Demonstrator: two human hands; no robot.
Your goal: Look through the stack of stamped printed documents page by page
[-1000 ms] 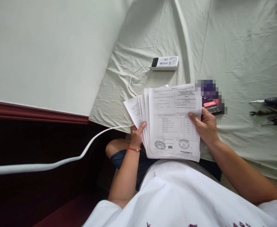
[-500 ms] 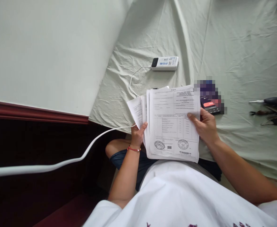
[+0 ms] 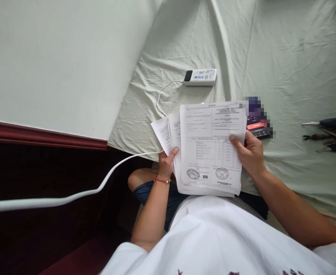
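Fanned printed sheets (image 3: 160, 131) are pinched at their lower edge by my left hand (image 3: 167, 162), thumb on top. It wears a red cord bracelet (image 3: 162, 180). At the right edge of the front printed sheet (image 3: 205, 149), my right hand (image 3: 248, 152) is closed with the thumb on its face and the fingers behind. That sheet bears a table, two round stamps near its foot and a small barcode. Other sheets lie behind it, mostly covered. Whether my right hand holds more than the front sheet cannot be told.
A white power bank (image 3: 201, 77) lies on the pale green cloth (image 3: 294, 68), its cable running down behind the papers. A phone (image 3: 258, 126), partly blurred out, lies right of the sheets. Keys (image 3: 332, 133) are at far right. A thick white cable (image 3: 70, 200) crosses the lower left.
The front sheet has shifted slightly, and the sheets on the left are fanned wider apart from it. Both hands keep their grip in nearly the same places.
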